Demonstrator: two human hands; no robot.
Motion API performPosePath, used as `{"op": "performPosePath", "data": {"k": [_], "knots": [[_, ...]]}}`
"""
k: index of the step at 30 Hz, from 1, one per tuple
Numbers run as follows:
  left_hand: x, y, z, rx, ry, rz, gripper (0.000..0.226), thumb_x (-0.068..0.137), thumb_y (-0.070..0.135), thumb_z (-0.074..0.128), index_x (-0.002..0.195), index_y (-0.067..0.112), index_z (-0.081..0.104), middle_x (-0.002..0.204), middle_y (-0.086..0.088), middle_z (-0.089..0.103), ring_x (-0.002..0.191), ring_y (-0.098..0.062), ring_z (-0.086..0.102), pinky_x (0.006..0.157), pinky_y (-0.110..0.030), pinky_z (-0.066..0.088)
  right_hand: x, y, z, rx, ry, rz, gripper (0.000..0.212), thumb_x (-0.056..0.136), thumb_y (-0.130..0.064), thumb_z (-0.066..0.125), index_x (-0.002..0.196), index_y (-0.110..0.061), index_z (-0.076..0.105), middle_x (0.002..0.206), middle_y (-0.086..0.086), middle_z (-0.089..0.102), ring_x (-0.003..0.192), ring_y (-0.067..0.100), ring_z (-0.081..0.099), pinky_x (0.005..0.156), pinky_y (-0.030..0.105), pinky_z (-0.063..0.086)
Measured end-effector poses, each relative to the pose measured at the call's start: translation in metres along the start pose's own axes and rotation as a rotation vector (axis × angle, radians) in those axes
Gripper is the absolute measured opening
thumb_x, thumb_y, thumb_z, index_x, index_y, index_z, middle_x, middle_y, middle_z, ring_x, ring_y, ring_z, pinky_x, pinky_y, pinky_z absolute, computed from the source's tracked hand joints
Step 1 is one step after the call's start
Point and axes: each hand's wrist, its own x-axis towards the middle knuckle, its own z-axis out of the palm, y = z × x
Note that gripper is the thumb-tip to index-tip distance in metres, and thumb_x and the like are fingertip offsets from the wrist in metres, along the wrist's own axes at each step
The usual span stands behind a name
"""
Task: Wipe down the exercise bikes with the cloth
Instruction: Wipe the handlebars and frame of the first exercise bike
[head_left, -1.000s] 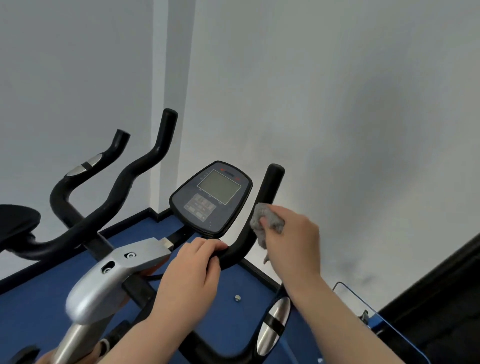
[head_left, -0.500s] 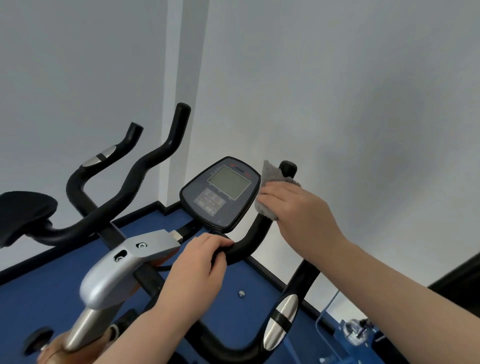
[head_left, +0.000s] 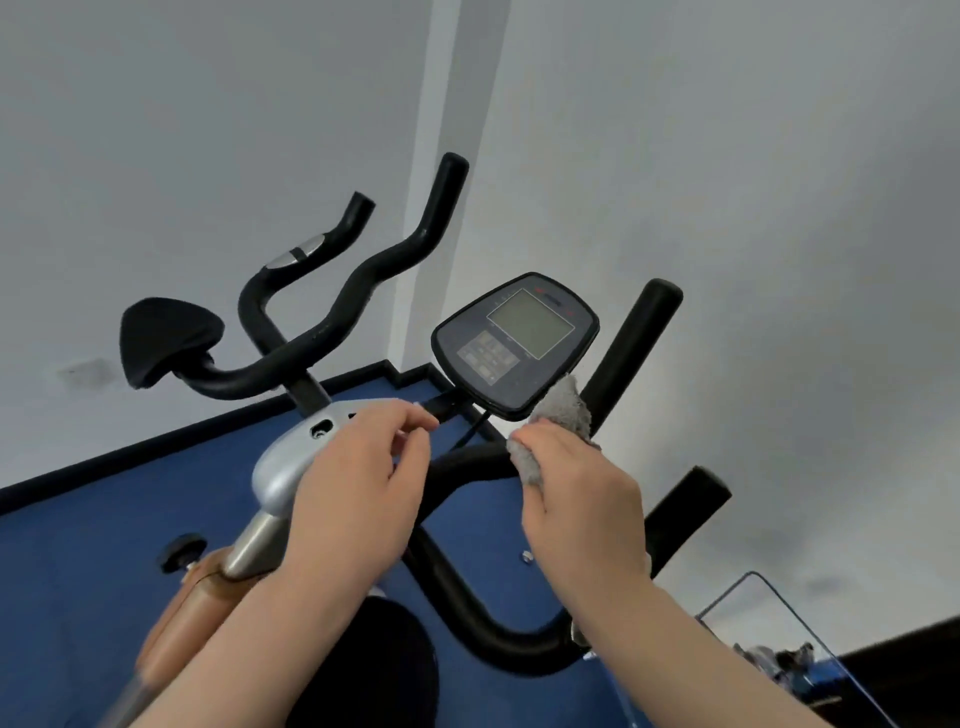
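While both forearms enter from the near edge, the right hand (head_left: 584, 501) is closed around a grey cloth (head_left: 558, 423), fingers curled, bunching it against the black handlebar (head_left: 467, 460) of the nearest exercise bike, just below the console (head_left: 514, 340). Cloth touches the console's lower right edge and the bar; part of it sticks up above the knuckles. Left hand (head_left: 358, 480): fingers loosely curled and held together over the silver stem housing (head_left: 291, 457), fingertips near the black bracket under the console; cannot tell whether it grips anything. Near left: black adjustment knob (head_left: 182, 552) and a tan frame section (head_left: 182, 618) below the silver post. Handlebar loops down and right, ends rising as two black grips (head_left: 636, 348) right of the console. Console: grey screen, button pad below, tilted toward the camera. Farther left: second bike's handlebar (head_left: 343, 306) with a silver sensor patch (head_left: 298, 252), and a black pad (head_left: 166, 340). Blue floor (head_left: 78, 545). Far: pale wall (head_left: 727, 156).
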Motion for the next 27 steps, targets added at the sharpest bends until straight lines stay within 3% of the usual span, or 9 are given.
{"op": "performPosePath", "data": {"k": [5,7,11,12,14,17,21,24,27], "knots": [[-0.038,-0.014,-0.022,0.148,0.03,-0.081,0.017,0.091,0.031,0.046,0.094,0.043,0.057,0.087,0.024,0.061,0.083,0.012,0.054,0.062,-0.012,0.037,-0.011,-0.013,0.011,0.094,-0.112,-0.114,0.032,0.076,0.003,0.066,0.103,-0.014,0.07,0.106,-0.005,0.071,0.101,0.013,0.065,0.082,0.02,0.048],[-0.053,-0.017,-0.021,0.19,0.047,-0.077,0.017,0.09,0.031,0.045,0.098,0.043,0.055,0.094,0.026,0.057,0.086,0.013,0.051,0.064,-0.009,0.036,-0.005,-0.009,0.003,0.2,-0.178,-0.173,0.027,0.082,-0.001,0.063,0.103,-0.016,0.07,0.105,-0.007,0.071,0.098,0.012,0.063,0.083,0.02,0.049],[-0.072,-0.021,-0.011,0.274,0.109,-0.062,0.019,0.089,0.025,0.049,0.101,0.038,0.055,0.097,0.025,0.052,0.088,0.003,0.048,0.062,-0.014,0.036,0.019,0.016,-0.017,0.147,-0.128,-0.221,0.03,0.079,0.006,0.064,0.1,-0.015,0.071,0.108,-0.002,0.069,0.108,0.016,0.059,0.094,0.018,0.04],[-0.075,-0.023,-0.009,0.304,0.134,-0.059,0.019,0.089,0.022,0.051,0.1,0.036,0.056,0.094,0.024,0.051,0.087,0.002,0.048,0.06,-0.016,0.037,0.021,0.018,-0.017,0.077,-0.133,-0.184,0.027,0.081,0.002,0.063,0.097,-0.018,0.07,0.104,-0.001,0.069,0.105,0.019,0.059,0.091,0.021,0.042],[-0.08,-0.028,-0.008,0.278,0.181,-0.09,0.02,0.088,0.02,0.049,0.097,0.036,0.056,0.09,0.024,0.052,0.083,0.0,0.052,0.057,-0.017,0.039,0.015,0.009,-0.007,-0.029,-0.152,-0.098,0.014,0.087,-0.008,0.059,0.086,-0.021,0.063,0.083,-0.004,0.063,0.082,0.021,0.059,0.068,0.031,0.048],[-0.084,-0.032,-0.007,0.196,0.233,-0.13,0.021,0.084,0.025,0.041,0.092,0.04,0.053,0.088,0.024,0.055,0.087,0.003,0.053,0.058,-0.018,0.042,-0.001,-0.013,0.009,-0.064,-0.049,-0.162,0.016,0.076,-0.006,0.072,0.074,-0.019,0.063,0.064,-0.006,0.058,0.059,0.017,0.057,0.048,0.025,0.041],[-0.086,-0.033,-0.005,0.178,0.272,-0.16,0.019,0.083,0.03,0.04,0.093,0.041,0.052,0.088,0.025,0.056,0.089,0.005,0.052,0.062,-0.025,0.049,-0.012,-0.041,0.019,0.051,-0.039,-0.221,0.029,0.066,-0.008,0.082,0.092,-0.016,0.073,0.083,-0.002,0.075,0.068,0.017,0.071,0.05,0.025,0.052],[-0.086,-0.038,-0.004,0.089,0.285,-0.227,0.021,0.083,0.028,0.042,0.094,0.044,0.052,0.09,0.028,0.06,0.089,0.008,0.055,0.07,-0.027,0.051,-0.028,-0.067,0.028,0.081,-0.172,-0.296,0.023,0.07,-0.009,0.075,0.089,-0.023,0.071,0.081,-0.005,0.074,0.068,0.017,0.069,0.05,0.026,0.049],[-0.088,-0.038,-0.005,-0.027,0.309,-0.31,0.027,0.082,0.022,0.045,0.093,0.046,0.051,0.09,0.03,0.062,0.089,0.011,0.056,0.073,-0.027,0.052,-0.017,-0.065,0.025,0.143,-0.32,-0.274,0.018,0.083,-0.021,0.063,0.097,-0.033,0.068,0.08,-0.007,0.072,0.074,0.016,0.065,0.06,0.028,0.045]]}}
